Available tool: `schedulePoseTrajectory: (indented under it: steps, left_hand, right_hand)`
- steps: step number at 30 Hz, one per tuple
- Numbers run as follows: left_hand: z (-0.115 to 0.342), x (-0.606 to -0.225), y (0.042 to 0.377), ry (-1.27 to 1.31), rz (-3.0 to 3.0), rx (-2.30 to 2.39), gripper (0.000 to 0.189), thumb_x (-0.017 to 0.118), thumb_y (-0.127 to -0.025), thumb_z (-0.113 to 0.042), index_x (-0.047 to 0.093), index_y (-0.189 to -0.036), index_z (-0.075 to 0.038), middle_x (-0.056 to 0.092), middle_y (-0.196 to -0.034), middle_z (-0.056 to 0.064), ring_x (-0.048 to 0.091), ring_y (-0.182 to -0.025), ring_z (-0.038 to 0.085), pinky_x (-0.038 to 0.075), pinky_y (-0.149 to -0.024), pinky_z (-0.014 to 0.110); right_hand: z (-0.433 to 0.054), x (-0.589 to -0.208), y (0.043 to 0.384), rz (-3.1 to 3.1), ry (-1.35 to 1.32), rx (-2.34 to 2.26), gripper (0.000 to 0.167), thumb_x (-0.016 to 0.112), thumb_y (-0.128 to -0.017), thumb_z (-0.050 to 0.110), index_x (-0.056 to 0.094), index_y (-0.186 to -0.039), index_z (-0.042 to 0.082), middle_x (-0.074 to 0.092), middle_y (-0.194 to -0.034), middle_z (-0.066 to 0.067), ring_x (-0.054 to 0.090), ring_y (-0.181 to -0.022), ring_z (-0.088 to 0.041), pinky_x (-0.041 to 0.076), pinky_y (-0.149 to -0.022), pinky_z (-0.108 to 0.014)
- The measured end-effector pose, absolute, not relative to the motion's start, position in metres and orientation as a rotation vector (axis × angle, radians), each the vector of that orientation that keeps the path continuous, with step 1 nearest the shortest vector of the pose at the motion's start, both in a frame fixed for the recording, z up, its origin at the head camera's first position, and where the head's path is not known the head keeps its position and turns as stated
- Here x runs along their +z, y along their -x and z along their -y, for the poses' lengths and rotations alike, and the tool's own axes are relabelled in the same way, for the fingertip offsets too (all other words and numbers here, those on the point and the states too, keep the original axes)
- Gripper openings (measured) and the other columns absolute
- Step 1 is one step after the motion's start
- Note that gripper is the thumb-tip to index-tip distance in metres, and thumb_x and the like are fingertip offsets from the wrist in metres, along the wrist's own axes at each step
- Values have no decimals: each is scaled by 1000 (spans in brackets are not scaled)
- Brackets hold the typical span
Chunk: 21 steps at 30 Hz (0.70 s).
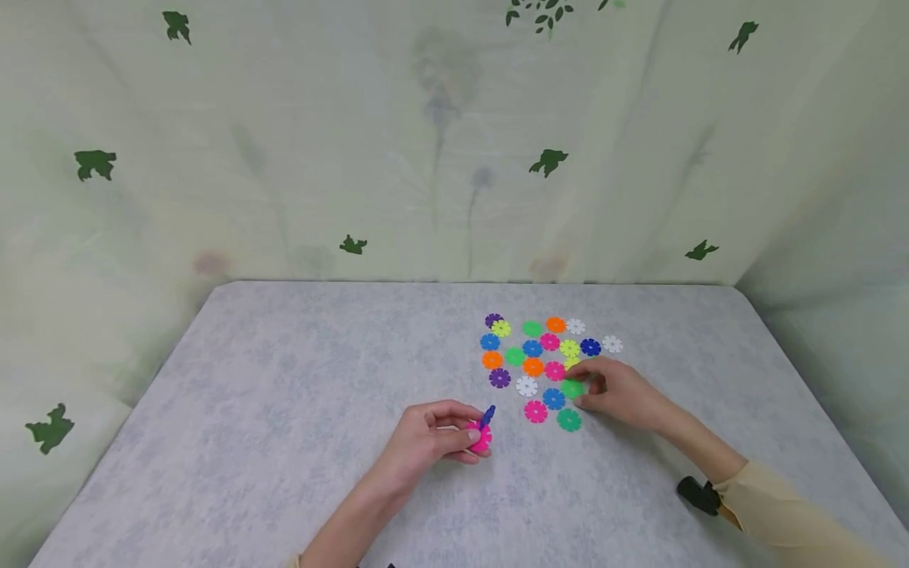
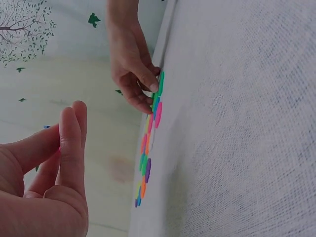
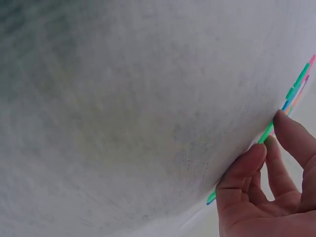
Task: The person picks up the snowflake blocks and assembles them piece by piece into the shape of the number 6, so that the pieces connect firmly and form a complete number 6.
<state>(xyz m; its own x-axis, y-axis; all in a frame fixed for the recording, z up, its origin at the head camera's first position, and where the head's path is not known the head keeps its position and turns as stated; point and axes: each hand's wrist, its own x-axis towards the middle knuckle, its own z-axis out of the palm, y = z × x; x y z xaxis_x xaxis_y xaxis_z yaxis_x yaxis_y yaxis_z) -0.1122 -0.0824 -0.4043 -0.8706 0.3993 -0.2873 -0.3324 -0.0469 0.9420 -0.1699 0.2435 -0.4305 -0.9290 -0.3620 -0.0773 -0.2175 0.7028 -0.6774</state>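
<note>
My left hand [image 1: 433, 434] pinches a pink interlocking disc [image 1: 483, 439] between thumb and fingers, above the near middle of the table. A dark blue disc [image 1: 487, 416] stands edge-on in the pink one, joined at an angle. In the left wrist view the fingers hide nearly all of this pair. Over at the loose discs, my right hand [image 1: 621, 392] has its thumb and a finger on opposite edges of a flat green disc [image 1: 571, 389]. That green disc [image 3: 266, 132] shows edge-on between the fingertips in the right wrist view, by the tabletop.
Several notched discs lie loosely grouped on the grey table [image 1: 284, 410], among them an orange disc [image 1: 491, 360], a white disc [image 1: 527, 386] and a purple disc [image 1: 500, 378]. Behind the table hangs a pale curtain [image 1: 319, 158] with leaf and bird prints.
</note>
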Motion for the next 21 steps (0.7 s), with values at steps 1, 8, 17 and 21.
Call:
schedulePoseTrajectory:
  steps: [1,8,17,21]
  left_hand:
    - [82,-404,112,-67,-1746,1967,25,69,-90,-5,67,-113,4,71,-97,18,72,-86,29,58,-77,37]
    - [82,-405,112,-56,-1735,1959,25,69,-90,-6,66,-114,4,71,-95,18,72,-86,29,58,-77,38]
    - [83,-406,111,-67,-1749,1964,25,66,-91,-5,66,-114,4,69,-92,17,72,-87,30,58,-76,38]
    - [82,-406,111,-67,-1748,1958,24,66,-91,-4,66,-114,4,68,-92,17,72,-87,31,58,-77,38]
  right_hand:
    - [-243,-430,171,-2703,467,-1032,34,76,-84,7,68,-117,7,63,-102,-2,52,-80,-18,47,-67,-28]
    - [-242,-430,172,-2686,485,-1056,31,76,-83,5,68,-113,7,63,-98,-2,51,-79,-19,46,-67,-28]
    - [-235,-425,165,-2734,377,-991,27,76,-83,5,68,-108,14,62,-91,2,56,-82,-17,49,-72,-33]
    - [-232,-420,160,-2751,304,-979,24,74,-84,6,70,-105,16,64,-92,1,60,-85,-17,52,-75,-36]
